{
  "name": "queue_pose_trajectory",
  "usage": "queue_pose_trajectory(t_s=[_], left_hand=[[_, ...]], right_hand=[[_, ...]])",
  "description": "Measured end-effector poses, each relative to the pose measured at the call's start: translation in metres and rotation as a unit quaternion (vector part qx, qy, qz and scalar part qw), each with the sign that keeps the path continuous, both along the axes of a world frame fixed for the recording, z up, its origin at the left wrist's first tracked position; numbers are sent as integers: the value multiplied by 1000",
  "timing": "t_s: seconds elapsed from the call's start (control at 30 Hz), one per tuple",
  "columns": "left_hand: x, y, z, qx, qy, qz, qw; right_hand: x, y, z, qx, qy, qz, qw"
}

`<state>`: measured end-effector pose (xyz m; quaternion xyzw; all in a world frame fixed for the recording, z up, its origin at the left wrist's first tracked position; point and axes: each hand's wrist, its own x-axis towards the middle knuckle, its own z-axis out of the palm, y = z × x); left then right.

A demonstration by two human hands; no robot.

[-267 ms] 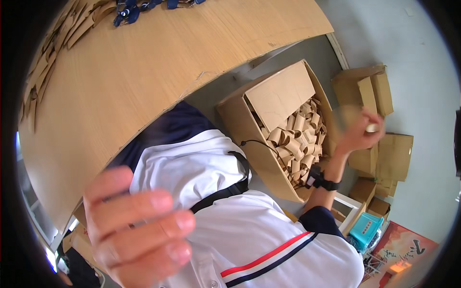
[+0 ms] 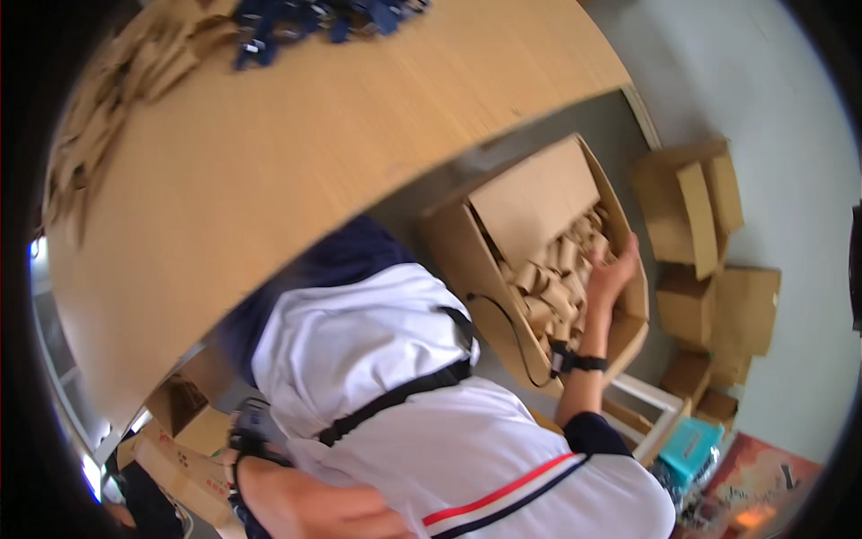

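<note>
My right hand reaches into a large cardboard box at its right wall. Thumb and fingers stand apart, the fingertips close to the heap of short brown cardboard rolls inside; I see nothing held in it. A black band with a small device is around that wrist. At the lower edge, my left hand is blurred and partly cut off in front of my white shirt. Its fingers cannot be made out. Another black wrist band shows on that arm.
A wooden table curves across the upper left, bearing brown cardboard pieces and a bunch of dark blue straps with metal parts. Open cardboard boxes stand by the right wall. A turquoise container is at the lower right.
My right hand has dropped from beside the box, down and left into it. My left hand has moved down, from spread fingers in view to the lower edge. The view has shifted slightly.
</note>
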<state>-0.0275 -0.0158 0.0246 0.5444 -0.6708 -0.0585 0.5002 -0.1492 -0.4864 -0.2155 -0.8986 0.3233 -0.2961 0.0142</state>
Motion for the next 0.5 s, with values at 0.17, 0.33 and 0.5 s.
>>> queue_pose_trajectory(t_s=[0.17, 0.33, 0.5], left_hand=[[15, 10, -29, 11, 45, 1, 999], [11, 67, -8, 30, 74, 171, 982], [36, 93, -53, -67, 94, 491, 864]], right_hand=[[91, 59, 101, 46, -185, 257, 947], [200, 184, 177, 7, -156, 583, 797], [266, 196, 163, -139, -4, 639, 757]])
